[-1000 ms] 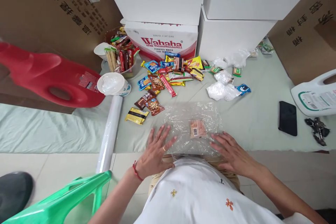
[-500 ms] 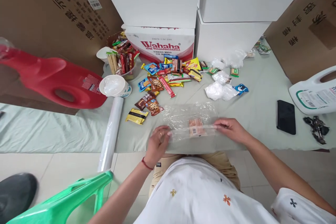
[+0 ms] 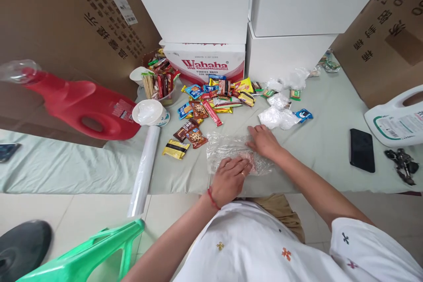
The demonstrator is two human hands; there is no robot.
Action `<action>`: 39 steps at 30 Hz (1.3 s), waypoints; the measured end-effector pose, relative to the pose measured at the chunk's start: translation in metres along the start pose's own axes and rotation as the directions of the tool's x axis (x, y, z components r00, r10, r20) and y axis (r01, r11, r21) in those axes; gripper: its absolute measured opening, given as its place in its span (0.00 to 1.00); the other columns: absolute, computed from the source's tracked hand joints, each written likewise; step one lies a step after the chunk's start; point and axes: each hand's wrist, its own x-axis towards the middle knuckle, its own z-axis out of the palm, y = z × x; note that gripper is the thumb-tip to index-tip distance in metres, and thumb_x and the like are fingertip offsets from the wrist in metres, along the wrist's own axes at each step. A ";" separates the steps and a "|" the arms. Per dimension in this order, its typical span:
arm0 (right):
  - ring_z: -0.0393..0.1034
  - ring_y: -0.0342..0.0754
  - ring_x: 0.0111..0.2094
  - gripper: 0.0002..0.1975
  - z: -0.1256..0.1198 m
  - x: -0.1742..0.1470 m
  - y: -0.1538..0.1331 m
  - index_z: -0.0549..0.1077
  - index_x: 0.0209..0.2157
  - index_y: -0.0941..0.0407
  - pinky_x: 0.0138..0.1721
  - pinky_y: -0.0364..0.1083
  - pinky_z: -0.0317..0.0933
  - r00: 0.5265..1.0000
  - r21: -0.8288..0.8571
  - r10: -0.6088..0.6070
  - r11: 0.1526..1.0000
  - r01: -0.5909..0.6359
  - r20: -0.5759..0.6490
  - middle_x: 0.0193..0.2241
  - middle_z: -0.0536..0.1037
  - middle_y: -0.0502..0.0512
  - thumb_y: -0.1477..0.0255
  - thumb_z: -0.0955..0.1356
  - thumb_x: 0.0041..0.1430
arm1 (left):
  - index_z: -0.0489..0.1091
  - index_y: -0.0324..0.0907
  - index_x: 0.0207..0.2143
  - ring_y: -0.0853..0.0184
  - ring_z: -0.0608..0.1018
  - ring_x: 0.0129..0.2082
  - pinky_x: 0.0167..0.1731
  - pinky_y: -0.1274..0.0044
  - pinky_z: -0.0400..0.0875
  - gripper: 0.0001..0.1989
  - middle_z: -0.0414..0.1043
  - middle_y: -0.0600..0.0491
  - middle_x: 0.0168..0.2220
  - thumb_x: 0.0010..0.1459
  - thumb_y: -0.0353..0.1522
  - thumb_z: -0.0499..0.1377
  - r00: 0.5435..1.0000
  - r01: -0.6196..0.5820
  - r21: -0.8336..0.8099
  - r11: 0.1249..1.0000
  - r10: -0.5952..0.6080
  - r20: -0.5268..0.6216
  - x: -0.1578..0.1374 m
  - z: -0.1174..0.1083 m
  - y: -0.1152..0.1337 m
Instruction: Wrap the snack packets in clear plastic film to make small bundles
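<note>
A sheet of clear plastic film (image 3: 218, 145) lies crinkled on the cloth near the front edge. Under it is a pinkish snack packet (image 3: 253, 164), partly covered by my fingers. My left hand (image 3: 231, 177) lies flat over the film and the packet, fingers stretched out. Beyond it, my right hand (image 3: 264, 142) rests at the film's far right part, thumb and fingers apart. To the left of the film are a yellow snack packet (image 3: 176, 149) and a brown cookie packet (image 3: 196, 137).
A pile of snacks (image 3: 224, 92) lies before the Wahaba-type carton (image 3: 205, 59). Film-wrapped bundles (image 3: 277, 116) sit right of it. A film roll (image 3: 144, 172), paper cup (image 3: 150, 113) and red jug (image 3: 89, 110) stand left; a phone (image 3: 362, 150) and keys (image 3: 401, 165) lie right.
My left hand has moved right and flattened over the packet. My right hand has let go of the film's right edge and moved left and away from me. The film is now folded over the packet.
</note>
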 end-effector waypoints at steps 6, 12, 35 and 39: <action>0.70 0.48 0.39 0.11 -0.003 -0.005 -0.007 0.78 0.44 0.56 0.40 0.42 0.58 0.992 0.070 -0.065 0.996 0.058 0.111 0.38 0.78 0.55 0.71 0.64 0.68 | 0.70 0.51 0.61 0.59 0.69 0.63 0.53 0.60 0.63 0.23 0.71 0.53 0.64 0.69 0.28 0.47 0.973 0.143 0.023 0.989 -0.145 0.180 0.029 0.021 0.000; 0.71 0.48 0.38 0.19 0.039 -0.078 -0.015 0.68 0.61 0.56 0.37 0.44 0.62 0.951 0.110 -0.304 0.949 0.297 0.051 0.49 0.73 0.61 0.70 0.60 0.73 | 0.79 0.49 0.47 0.60 0.77 0.56 0.55 0.62 0.69 0.19 0.81 0.50 0.49 0.64 0.26 0.51 0.993 0.077 -0.348 0.934 -0.102 -0.055 0.008 0.026 -0.019; 0.69 0.52 0.45 0.18 0.065 -0.094 -0.025 0.75 0.55 0.53 0.47 0.50 0.66 0.971 0.457 -0.214 0.857 0.237 -0.103 0.48 0.75 0.60 0.75 0.62 0.69 | 0.74 0.42 0.33 0.64 0.77 0.37 0.41 0.73 0.72 0.10 0.75 0.50 0.35 0.64 0.32 0.54 0.872 0.439 -0.531 0.724 -0.487 0.057 0.055 0.002 0.010; 0.66 0.57 0.57 0.17 0.034 -0.124 0.001 0.76 0.55 0.51 0.56 0.56 0.65 0.907 0.492 -0.407 0.771 0.404 -0.106 0.57 0.72 0.63 0.70 0.65 0.67 | 0.79 0.40 0.37 0.61 0.77 0.49 0.51 0.69 0.71 0.16 0.76 0.45 0.47 0.67 0.29 0.49 0.935 0.320 -0.579 0.750 -0.348 0.066 0.053 0.026 0.007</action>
